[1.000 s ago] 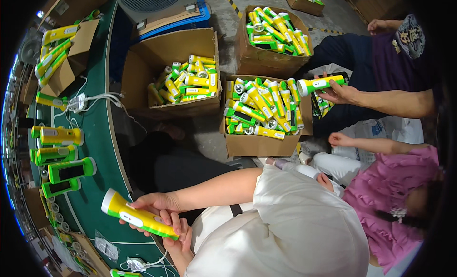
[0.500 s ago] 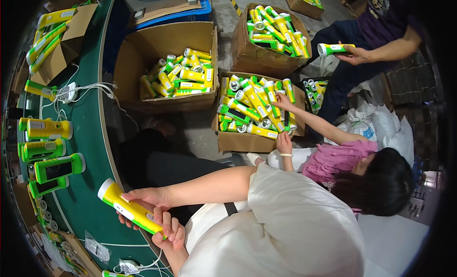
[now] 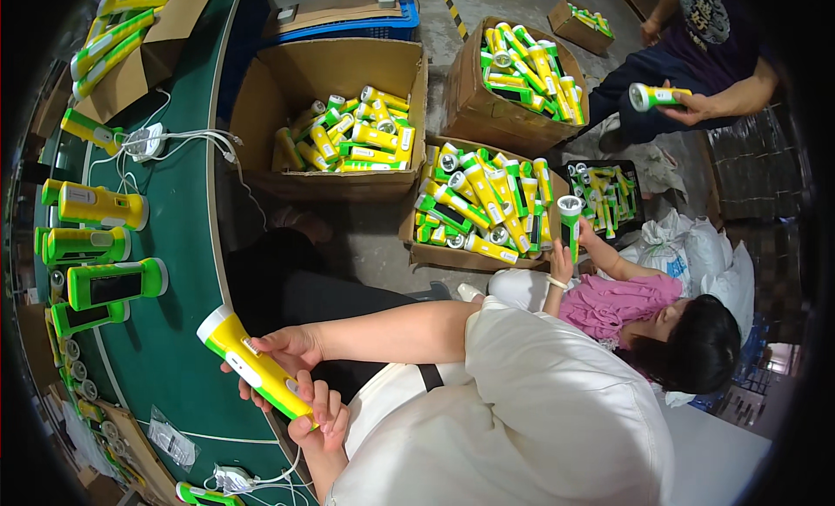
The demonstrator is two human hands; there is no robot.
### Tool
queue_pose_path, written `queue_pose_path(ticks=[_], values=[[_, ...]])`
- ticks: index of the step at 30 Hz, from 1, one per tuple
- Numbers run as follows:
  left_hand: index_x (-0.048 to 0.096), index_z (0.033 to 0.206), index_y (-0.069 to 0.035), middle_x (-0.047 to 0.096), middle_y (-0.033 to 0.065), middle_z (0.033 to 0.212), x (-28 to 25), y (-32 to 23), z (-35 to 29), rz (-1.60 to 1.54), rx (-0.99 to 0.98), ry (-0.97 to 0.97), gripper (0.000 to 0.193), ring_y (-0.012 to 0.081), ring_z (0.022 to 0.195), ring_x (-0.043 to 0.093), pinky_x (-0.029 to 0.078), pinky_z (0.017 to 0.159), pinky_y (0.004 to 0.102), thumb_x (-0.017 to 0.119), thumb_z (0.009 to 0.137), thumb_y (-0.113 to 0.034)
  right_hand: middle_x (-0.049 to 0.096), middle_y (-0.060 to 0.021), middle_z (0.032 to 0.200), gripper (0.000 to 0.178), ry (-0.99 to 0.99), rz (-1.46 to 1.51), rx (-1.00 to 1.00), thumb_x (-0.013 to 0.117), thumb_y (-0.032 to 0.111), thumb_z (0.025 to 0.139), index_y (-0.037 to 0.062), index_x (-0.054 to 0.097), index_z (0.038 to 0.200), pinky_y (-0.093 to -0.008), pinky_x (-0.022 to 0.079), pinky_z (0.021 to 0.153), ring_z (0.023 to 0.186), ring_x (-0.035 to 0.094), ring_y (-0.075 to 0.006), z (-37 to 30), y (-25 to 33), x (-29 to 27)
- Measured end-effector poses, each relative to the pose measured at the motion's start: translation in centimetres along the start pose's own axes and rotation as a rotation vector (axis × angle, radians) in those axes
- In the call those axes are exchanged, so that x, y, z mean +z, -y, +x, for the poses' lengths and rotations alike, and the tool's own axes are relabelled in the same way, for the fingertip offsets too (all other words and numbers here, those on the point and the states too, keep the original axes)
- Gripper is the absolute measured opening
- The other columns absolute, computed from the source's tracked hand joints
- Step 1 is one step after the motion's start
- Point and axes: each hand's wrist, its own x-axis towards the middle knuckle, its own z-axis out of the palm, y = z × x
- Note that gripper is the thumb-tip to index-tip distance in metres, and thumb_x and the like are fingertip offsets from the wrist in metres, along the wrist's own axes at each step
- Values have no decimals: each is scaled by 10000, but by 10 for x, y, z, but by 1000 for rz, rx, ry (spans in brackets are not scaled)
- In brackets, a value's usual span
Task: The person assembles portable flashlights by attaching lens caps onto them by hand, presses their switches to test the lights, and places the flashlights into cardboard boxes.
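Observation:
A yellow and green flashlight [image 3: 271, 380] with a white head lies tilted across both my hands, its head toward the green table. My right hand [image 3: 291, 354] is closed around its middle, the thumb beside the ribbed slide switch [image 3: 252, 347]. At the green tail end, the fingers of my left hand [image 3: 323, 415] are wrapped around the body. A white cable [image 3: 296, 461] runs below my left hand; whether it joins the flashlight is hidden. Several similar flashlights [image 3: 117, 282] lie in a row on the table [image 3: 187, 349], left of my hands.
Cardboard boxes [image 3: 326, 186] of flashlights stand beyond my arms. A person in pink [image 3: 617, 301] sits at the right, holding a flashlight [image 3: 571, 219]; another person's hand [image 3: 691, 106] holds one too. White power strips [image 3: 143, 142] with cables and a plastic bag [image 3: 172, 438] lie on the table.
The view has shifted, so most things sit farther right. The person in pink has lifted a flashlight out of the box. I keep hold of mine with both hands.

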Motion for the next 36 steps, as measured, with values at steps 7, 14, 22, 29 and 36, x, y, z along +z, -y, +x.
queue_pose_path(ticks=[7,14,22,29,36], values=[[382,919,-69,449,61,646,-2,-2,-2,-1,-2,6,336,129,509,403,366,419,229,648,715,-38,625,-171,1070,650,1,14,40,714,449,769,130,464,1278,-508,486,867,951,631,-316,0,4,-1],[383,926,-74,429,47,634,0,-2,-4,-4,-2,-13,343,126,506,401,366,419,223,642,704,-37,618,-158,1112,665,-35,-18,25,716,453,764,150,459,1297,-515,482,864,963,626,-325,-5,3,-7],[412,916,-87,472,54,628,-1,-3,-9,67,33,-44,322,131,503,443,408,445,230,663,715,-79,634,-148,1093,583,7,-11,14,741,375,765,139,511,1246,-485,481,876,977,631,-283,-3,-1,-9],[415,922,-74,463,52,639,1,-1,-3,66,21,-32,303,121,501,420,390,441,232,647,728,-88,641,-141,1071,577,-52,-67,6,770,383,731,116,550,1193,-480,482,879,972,632,-275,-11,8,-3],[403,1000,-119,445,37,673,-17,-5,-11,119,4,37,306,158,536,442,433,478,267,612,787,-190,642,-112,1078,520,-89,40,-98,672,479,797,133,573,1172,-505,462,887,982,619,-291,-5,-2,-21]])
